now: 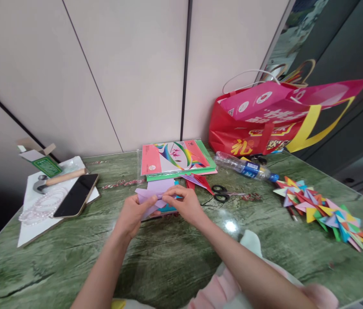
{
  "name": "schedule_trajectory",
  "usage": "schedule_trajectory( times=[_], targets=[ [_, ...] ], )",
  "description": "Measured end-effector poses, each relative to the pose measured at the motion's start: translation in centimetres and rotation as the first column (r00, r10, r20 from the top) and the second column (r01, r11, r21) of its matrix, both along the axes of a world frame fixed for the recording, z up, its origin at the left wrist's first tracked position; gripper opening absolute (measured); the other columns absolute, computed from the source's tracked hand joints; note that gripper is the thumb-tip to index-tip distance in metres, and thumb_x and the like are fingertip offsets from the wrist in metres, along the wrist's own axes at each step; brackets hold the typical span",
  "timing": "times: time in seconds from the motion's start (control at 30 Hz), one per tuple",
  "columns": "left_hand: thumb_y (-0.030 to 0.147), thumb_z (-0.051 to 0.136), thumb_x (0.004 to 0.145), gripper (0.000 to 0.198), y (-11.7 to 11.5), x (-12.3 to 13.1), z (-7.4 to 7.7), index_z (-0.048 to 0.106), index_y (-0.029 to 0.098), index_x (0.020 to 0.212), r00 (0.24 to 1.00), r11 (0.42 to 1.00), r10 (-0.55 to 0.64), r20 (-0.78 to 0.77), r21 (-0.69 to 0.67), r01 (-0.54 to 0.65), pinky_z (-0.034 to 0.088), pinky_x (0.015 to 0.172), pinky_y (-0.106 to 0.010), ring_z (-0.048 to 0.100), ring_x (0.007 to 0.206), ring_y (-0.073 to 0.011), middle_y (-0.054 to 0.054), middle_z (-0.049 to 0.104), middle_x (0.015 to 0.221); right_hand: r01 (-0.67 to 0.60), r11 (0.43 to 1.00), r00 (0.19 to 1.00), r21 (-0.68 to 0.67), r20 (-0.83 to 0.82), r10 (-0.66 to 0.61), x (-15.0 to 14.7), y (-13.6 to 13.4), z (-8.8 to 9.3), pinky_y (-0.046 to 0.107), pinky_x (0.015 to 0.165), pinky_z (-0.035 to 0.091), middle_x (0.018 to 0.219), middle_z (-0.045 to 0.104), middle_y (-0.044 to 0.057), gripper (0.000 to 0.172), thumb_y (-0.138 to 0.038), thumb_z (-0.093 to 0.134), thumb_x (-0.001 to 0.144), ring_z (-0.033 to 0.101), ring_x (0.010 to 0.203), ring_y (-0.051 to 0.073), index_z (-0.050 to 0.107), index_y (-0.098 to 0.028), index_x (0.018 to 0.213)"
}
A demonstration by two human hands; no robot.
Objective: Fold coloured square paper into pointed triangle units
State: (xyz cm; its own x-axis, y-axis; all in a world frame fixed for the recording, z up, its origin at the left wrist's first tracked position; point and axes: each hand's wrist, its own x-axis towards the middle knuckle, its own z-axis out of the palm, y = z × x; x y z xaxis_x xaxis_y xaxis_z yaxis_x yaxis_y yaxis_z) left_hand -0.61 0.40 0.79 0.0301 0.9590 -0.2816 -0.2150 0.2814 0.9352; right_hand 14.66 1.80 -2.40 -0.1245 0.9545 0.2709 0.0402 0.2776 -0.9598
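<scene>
A partly folded piece of purple paper (145, 196) is held up between my two hands, over the middle of the table. My left hand (134, 211) pinches its left side, thumb on top. From the right, my right hand (183, 201) closes thumb and fingertips on the paper's right edge. Beneath and behind the folded piece lie a flat purple sheet (160, 185) and blue paper (169, 208). Just right of them are red and purple folded pieces (199, 182) and black-handled scissors (222, 193).
Packs of coloured paper (176, 158) lie by the wall. A plastic bottle (249, 167) lies before a red bag (255, 120). Multicoloured folded-paper shapes (323, 210) sit at right. At left are a phone (77, 195), a hammer (59, 178), beads (43, 206) and a green box (46, 165).
</scene>
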Motion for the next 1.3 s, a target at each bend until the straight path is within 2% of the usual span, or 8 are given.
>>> schedule_trajectory(
  times=[0.1, 0.27, 0.4, 0.57, 0.73, 1.03, 1.17, 1.3],
  targets=[
    [0.024, 0.081, 0.047, 0.027, -0.05, 0.16, -0.05, 0.071, 0.012, 0.069, 0.999, 0.999, 0.016, -0.045, 0.033, -0.014, 0.052, 0.051, -0.022, 0.063, 0.055, -0.0143, -0.004, 0.072, 0.065, 0.002, 1.000, 1.000, -0.030, -0.023, -0.003, -0.03, -0.10, 0.13, 0.023, 0.056, 0.047, 0.073, 0.064, 0.004, 0.010, -0.027, 0.067, 0.068, 0.058, 0.067, 0.015, 0.070, -0.018, 0.068],
    [0.027, 0.080, 0.050, 0.024, -0.06, 0.42, -0.14, 0.071, 0.011, 0.067, 0.994, 0.997, 0.058, -0.090, 0.047, -0.054, 0.050, 0.050, -0.022, 0.062, 0.053, -0.0146, -0.004, 0.071, 0.062, 0.029, 0.998, 0.999, -0.052, -0.038, -0.031, -0.21, -0.35, 0.37, 0.025, 0.056, 0.047, 0.071, 0.064, 0.003, 0.010, -0.028, 0.069, 0.066, 0.058, 0.064, 0.015, 0.069, -0.018, 0.068],
    [0.029, 0.079, 0.052, 0.025, -0.13, 0.49, -0.09, 0.071, 0.011, 0.067, 0.996, 0.998, 0.048, -0.072, 0.048, -0.045, 0.049, 0.049, -0.021, 0.061, 0.051, -0.0136, -0.004, 0.071, 0.062, 0.016, 0.997, 0.997, -0.080, -0.076, -0.022, -0.28, -0.37, 0.37, 0.025, 0.058, 0.048, 0.076, 0.066, 0.003, 0.015, -0.029, 0.069, 0.066, 0.059, 0.066, 0.015, 0.069, -0.018, 0.075],
    [0.028, 0.079, 0.052, 0.026, -0.25, 0.49, -0.02, 0.072, 0.011, 0.071, 0.997, 0.999, 0.016, -0.072, 0.037, -0.013, 0.050, 0.057, -0.023, 0.064, 0.059, -0.0152, -0.006, 0.073, 0.067, 0.025, 0.995, 0.988, -0.094, -0.150, -0.039, -0.20, -0.17, 0.34, 0.023, 0.056, 0.045, 0.070, 0.061, 0.000, 0.022, -0.024, 0.071, 0.061, 0.058, 0.065, 0.014, 0.062, -0.018, 0.079],
    [0.025, 0.079, 0.051, 0.023, -0.17, 0.38, -0.23, 0.072, 0.012, 0.069, 0.991, 0.997, 0.045, -0.129, 0.074, -0.036, 0.048, 0.056, -0.020, 0.062, 0.055, -0.0130, -0.004, 0.072, 0.063, -0.044, 0.992, 0.988, -0.119, -0.152, 0.026, -0.22, -0.04, 0.33, 0.026, 0.060, 0.047, 0.068, 0.064, 0.001, 0.015, -0.027, 0.070, 0.061, 0.059, 0.062, 0.014, 0.064, -0.016, 0.070],
    [0.023, 0.078, 0.051, 0.016, -0.26, 0.51, -0.04, 0.071, 0.013, 0.062, 0.979, 0.987, 0.093, -0.180, 0.144, -0.067, 0.045, 0.054, -0.021, 0.060, 0.054, -0.0136, -0.001, 0.069, 0.057, -0.045, 0.993, 0.991, -0.111, -0.129, 0.031, -0.29, -0.24, 0.54, 0.025, 0.058, 0.047, 0.064, 0.065, 0.001, 0.014, -0.026, 0.072, 0.059, 0.057, 0.059, 0.013, 0.065, -0.017, 0.067],
    [0.023, 0.079, 0.049, 0.020, -0.25, 0.66, 0.07, 0.069, 0.012, 0.061, 0.982, 0.984, 0.141, -0.128, 0.130, -0.124, 0.044, 0.052, -0.021, 0.058, 0.051, -0.0130, -0.001, 0.067, 0.055, -0.080, 0.975, 0.971, -0.209, -0.237, 0.029, -0.50, -0.38, 0.83, 0.025, 0.054, 0.048, 0.063, 0.063, 0.000, 0.021, -0.032, 0.074, 0.056, 0.055, 0.054, 0.011, 0.064, -0.017, 0.068],
    [0.024, 0.081, 0.046, 0.024, -0.14, 0.64, -0.04, 0.068, 0.012, 0.062, 0.987, 0.985, 0.159, -0.024, 0.069, -0.157, 0.044, 0.051, -0.021, 0.057, 0.050, -0.0118, -0.001, 0.066, 0.055, -0.095, 0.949, 0.923, -0.302, -0.383, -0.030, -0.57, -0.30, 0.99, 0.023, 0.050, 0.048, 0.061, 0.060, -0.002, 0.029, -0.033, 0.076, 0.052, 0.053, 0.053, 0.009, 0.061, -0.017, 0.071]
  ],
)
